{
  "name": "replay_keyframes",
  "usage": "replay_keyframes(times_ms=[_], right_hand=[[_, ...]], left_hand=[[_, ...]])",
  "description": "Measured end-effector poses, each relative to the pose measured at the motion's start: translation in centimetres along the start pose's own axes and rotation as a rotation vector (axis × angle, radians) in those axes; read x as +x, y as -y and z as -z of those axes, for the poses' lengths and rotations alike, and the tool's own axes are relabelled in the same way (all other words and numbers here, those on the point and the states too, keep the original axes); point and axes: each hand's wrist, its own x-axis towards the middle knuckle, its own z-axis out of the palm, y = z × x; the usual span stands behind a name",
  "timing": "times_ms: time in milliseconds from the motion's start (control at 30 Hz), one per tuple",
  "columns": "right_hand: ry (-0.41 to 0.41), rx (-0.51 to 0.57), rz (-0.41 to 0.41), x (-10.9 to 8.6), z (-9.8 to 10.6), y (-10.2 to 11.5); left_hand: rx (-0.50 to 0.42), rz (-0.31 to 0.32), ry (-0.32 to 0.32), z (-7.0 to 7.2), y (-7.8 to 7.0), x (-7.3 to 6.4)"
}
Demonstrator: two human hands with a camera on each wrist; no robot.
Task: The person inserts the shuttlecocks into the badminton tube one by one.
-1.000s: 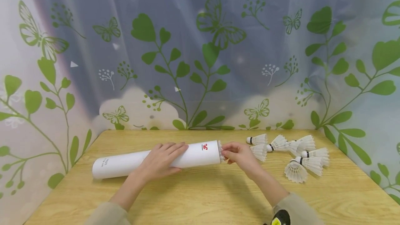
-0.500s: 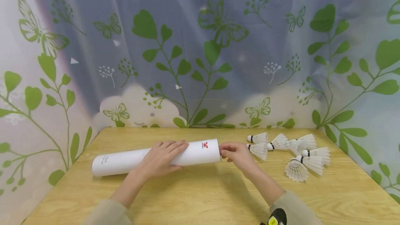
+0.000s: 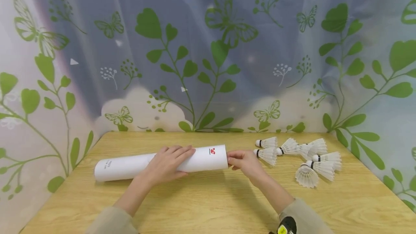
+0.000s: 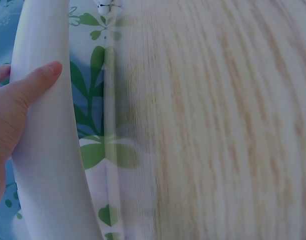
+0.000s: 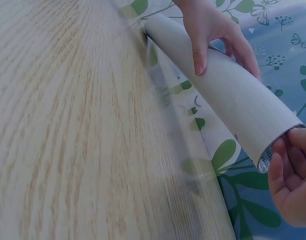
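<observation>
A white cardboard shuttlecock tube [image 3: 208,159] with a red logo lies lengthwise over the table, its mouth facing right. My left hand [image 3: 169,164] holds it round the middle; the thumb lies along the near side, and the left wrist view shows this hand [image 4: 18,105] wrapped over the tube [image 4: 53,170]. At the mouth is my right hand [image 3: 249,164], its curled fingers reaching just inside. In the right wrist view, a bit of white netted skirt of a shuttlecock [image 5: 265,163] shows within the rim beside the right fingertips [image 5: 278,150]. The rest of it is hidden.
Several white shuttlecocks with black bands lie loosely to the right, among them one near the right hand [image 3: 268,155] and a front one [image 3: 307,176] with its skirt facing me. The wooden table [image 3: 195,205] meets a leaf-patterned curtain [image 3: 182,64] behind.
The shuttlecock skirt that stuck out of the tube's mouth has gone inside, and the right hand has moved slightly left with it. The left hand keeps its hold.
</observation>
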Motion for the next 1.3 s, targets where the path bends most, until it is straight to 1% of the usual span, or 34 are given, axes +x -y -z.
replay_keyframes(times_ms=[133,200,400,733,867,967,1067,1200,1300], right_hand=[[0.035,-0.002,0.027,-0.1,0.2,-0.1],[0.039,0.008,0.029,-0.2,0.5,-0.1],[0.011,0.041,0.016,-0.7,2.1,-0.2],[-0.053,0.024,-0.004,-1.9,6.8,-1.4],[-0.101,0.013,-0.024,-2.7,8.8,-1.8],[-0.139,0.003,-0.04,-3.5,10.3,-1.9],[-0.155,-0.014,-0.048,-4.2,11.7,-1.9],[-0.175,-0.041,-0.048,-5.1,13.6,-2.0],[-0.198,-0.038,-0.04,-5.7,14.9,-2.3]], left_hand=[[0.009,-0.009,-0.006,0.0,0.0,-0.1],[0.009,-0.01,-0.006,0.0,0.0,-0.1],[-0.005,0.002,-0.002,0.1,0.0,0.0],[-0.02,0.0,-0.015,0.2,0.1,0.0],[-0.026,-0.004,-0.018,0.2,0.1,0.0],[-0.028,-0.001,-0.01,0.2,0.1,0.0],[-0.029,0.004,-0.002,0.3,0.1,0.1],[-0.025,0.009,0.011,0.3,0.0,0.1],[-0.024,0.009,0.017,0.4,0.0,0.1]])
